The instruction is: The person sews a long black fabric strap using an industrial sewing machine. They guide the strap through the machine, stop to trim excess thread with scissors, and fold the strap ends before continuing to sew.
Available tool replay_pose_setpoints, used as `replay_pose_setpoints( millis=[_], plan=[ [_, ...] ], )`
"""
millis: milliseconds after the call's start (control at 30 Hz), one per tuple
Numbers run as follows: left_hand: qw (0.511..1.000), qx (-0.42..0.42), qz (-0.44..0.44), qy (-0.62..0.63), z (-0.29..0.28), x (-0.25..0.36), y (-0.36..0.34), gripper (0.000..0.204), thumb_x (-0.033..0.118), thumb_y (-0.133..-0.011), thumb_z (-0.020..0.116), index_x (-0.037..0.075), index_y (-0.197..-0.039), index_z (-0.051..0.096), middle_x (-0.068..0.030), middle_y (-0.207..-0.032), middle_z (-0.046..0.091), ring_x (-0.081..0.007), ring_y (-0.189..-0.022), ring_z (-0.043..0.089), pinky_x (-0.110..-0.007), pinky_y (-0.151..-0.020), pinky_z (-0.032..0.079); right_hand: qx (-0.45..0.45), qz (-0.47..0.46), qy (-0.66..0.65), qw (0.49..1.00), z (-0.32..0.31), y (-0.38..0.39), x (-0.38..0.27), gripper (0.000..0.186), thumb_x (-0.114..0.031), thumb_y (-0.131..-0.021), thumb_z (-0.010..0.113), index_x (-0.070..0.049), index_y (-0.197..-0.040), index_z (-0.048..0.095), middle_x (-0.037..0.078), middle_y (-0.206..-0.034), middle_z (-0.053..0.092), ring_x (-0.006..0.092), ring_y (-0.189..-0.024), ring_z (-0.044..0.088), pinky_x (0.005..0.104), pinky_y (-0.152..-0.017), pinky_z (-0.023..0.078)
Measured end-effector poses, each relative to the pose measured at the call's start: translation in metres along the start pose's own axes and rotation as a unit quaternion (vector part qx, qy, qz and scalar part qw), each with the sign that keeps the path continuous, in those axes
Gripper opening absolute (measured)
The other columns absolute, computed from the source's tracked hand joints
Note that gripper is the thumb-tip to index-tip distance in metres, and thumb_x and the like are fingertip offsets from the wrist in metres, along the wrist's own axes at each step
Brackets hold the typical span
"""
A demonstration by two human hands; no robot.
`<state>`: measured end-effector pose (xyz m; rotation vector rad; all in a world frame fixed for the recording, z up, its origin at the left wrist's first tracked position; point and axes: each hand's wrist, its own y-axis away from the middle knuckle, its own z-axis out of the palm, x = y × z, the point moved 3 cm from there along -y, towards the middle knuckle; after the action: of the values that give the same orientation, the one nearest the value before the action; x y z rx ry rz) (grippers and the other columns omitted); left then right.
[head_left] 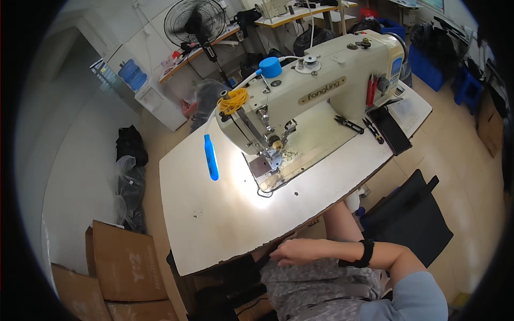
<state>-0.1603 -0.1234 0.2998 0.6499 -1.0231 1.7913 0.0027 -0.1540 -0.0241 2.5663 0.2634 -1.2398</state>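
My right hand point(289, 250), with a black band on the wrist, is low beside the near edge of the white sewing table point(214, 230), above my patterned lap. Its fingers are curled downward at a dark area; what they hold, if anything, is hidden. My left hand is not in view. On the table stands a cream sewing machine point(337, 75) with a yellow cord coil point(233, 99) and lit needle area. A blue lamp switch point(211, 158) hangs at its left. Black snips point(348, 124), yellow-handled snips point(373, 130) and a dark phone point(390, 130) lie right.
Cardboard boxes point(126, 262) and black bags point(131, 187) line the left wall. A water dispenser point(150, 104), standing fan point(194, 24) and other work tables point(289, 18) are behind. A black chair point(409, 214) is at the right, with blue crates point(425, 64) beyond.
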Motion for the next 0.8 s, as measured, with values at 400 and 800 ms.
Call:
replay_pose_setpoints(
  millis=[400,800],
  plan=[
    [0.97,0.109,-0.213,0.028,-0.106,-0.212,-0.081,0.024,0.021,-0.101,0.04,0.001,-0.092,0.048,-0.0072,-0.073,0.049,-0.0182,-0.069,0.051,-0.036,-0.065,0.048,0.384,-0.039,-0.53,0.755,-0.137,0.108,-0.062,0.025,-0.009,-0.093,0.053,0.005,-0.112,0.057,0.01,-0.078,0.059,0.0168,-0.068,0.062,0.0283,-0.055,0.052],
    [0.96,0.163,-0.228,0.025,-0.161,-0.254,-0.051,0.023,0.019,-0.1,0.041,-0.001,-0.094,0.05,-0.0075,-0.078,0.054,-0.0173,-0.071,0.058,-0.031,-0.07,0.052,0.346,0.09,-0.586,0.728,-0.105,0.053,-0.004,0.01,-0.009,-0.089,0.058,-0.001,-0.095,0.055,0.005,-0.06,0.055,0.015,-0.043,0.056,0.0256,-0.034,0.042]
  ],
)
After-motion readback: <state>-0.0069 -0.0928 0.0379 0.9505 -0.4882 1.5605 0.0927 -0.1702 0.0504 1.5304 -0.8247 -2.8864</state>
